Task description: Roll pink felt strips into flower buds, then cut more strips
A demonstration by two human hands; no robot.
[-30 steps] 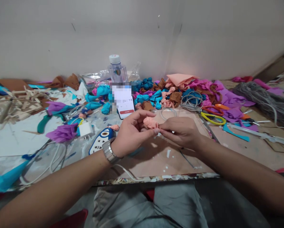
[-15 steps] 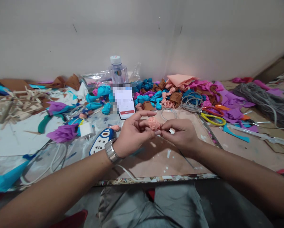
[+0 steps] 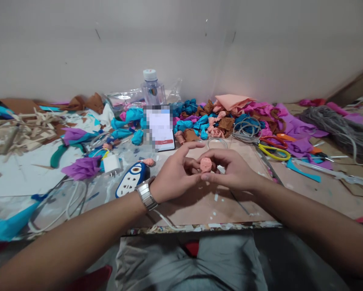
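Observation:
A small peach crepe-paper rose [image 3: 206, 165] is held up over the front of the table, between both hands. My right hand [image 3: 230, 167] has its thumb and index finger closed around the flower from the right. From the left, my left hand [image 3: 178, 171], with a metal watch on the wrist, has its thumb and curled fingers at the flower's side and base, while its index finger arches above. The fingertips of the two hands meet there, so the flower's underside is hidden.
Behind the hands lean a phone [image 3: 161, 129] and a bottle [image 3: 153, 91]. Colored paper flowers [image 3: 199, 121] are heaped along the wall. Scissors [image 3: 274, 151] and a glue gun [image 3: 339, 173] lie right; a power strip [image 3: 129, 180], pliers [image 3: 59, 155] and wood sticks [image 3: 20, 129] lie left.
The rose has turned and shifted slightly right and down. My right fingers now wrap around its side, where earlier they pinched its base; my left fingers have slid back from around the bloom.

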